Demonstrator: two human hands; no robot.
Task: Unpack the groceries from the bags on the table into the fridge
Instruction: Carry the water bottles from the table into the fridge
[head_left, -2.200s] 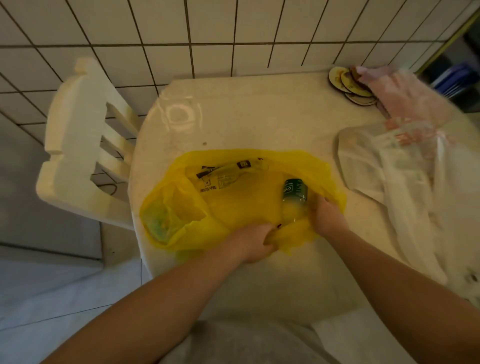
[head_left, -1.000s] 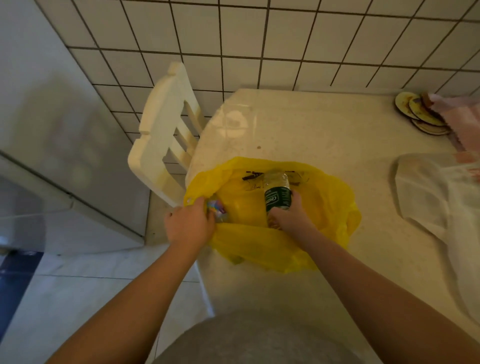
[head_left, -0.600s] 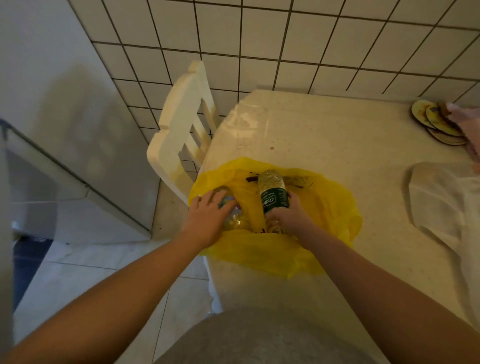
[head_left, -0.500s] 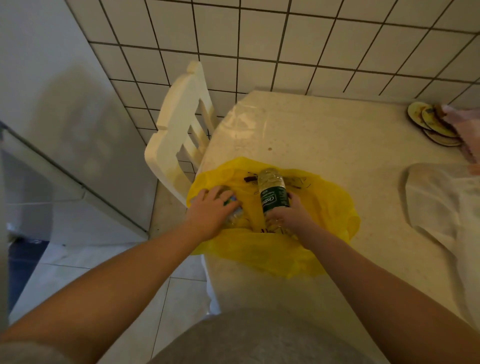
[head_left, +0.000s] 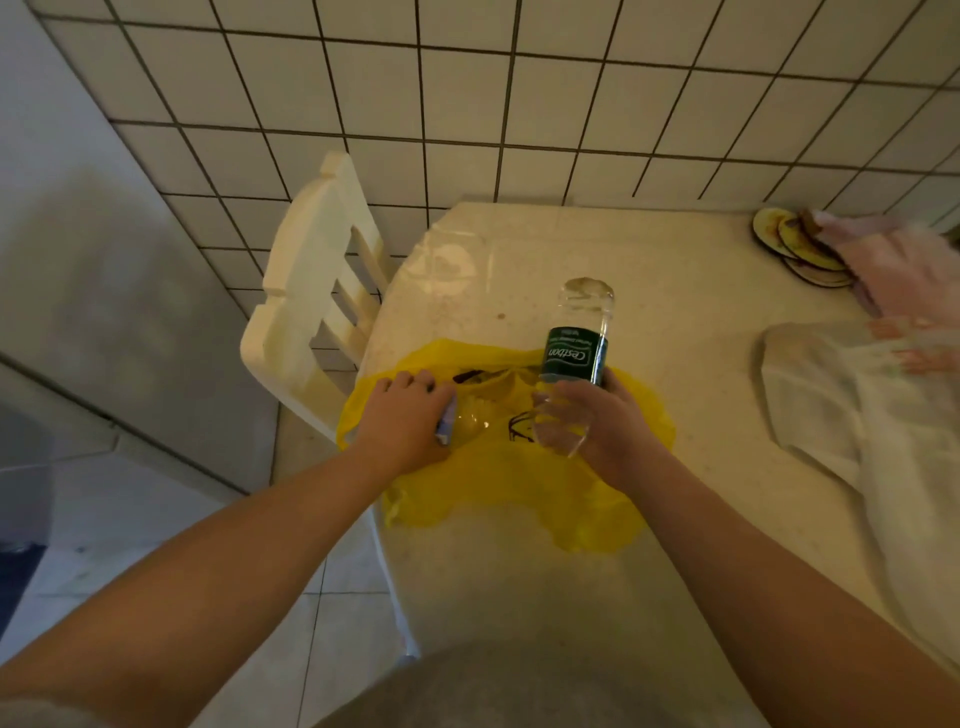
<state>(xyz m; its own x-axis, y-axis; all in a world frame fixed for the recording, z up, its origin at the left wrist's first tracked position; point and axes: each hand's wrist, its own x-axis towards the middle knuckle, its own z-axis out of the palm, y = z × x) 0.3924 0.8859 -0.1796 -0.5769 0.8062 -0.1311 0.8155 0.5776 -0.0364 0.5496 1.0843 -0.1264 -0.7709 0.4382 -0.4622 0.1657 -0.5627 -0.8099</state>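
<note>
lifting-out is the step in hand. the right hand (head_left: 608, 431) has its fingers curled round the neck end of a green-labelled bottle (head_left: 574, 353) and holds it above the yellow bag (head_left: 498, 483), base pointing away from the person. the left hand (head_left: 405, 421) is in the bag's mouth, fingers bent over a second bottle (head_left: 465, 415) (clear, a bluish label showing at the hand's edge). that bottle lies on its side in the bag and reaches from under the left hand toward the right one.

next, i judge, the left hand must firm its hold and draw the second bottle out without dragging the thin plastic along. both bottles then go to the fridge, probably the pale cabinet off beyond the left hand, though i cannot tell for sure. with both hands full, the door will need a freed finger or a bottle set down on the counter (head_left: 649, 291).

half a second ago the green-labelled bottle sat low in the bag; now it is raised, its base past the bag's far edge. the left hand's fingers were spread on the second bottle then and are now bent round it.
</note>
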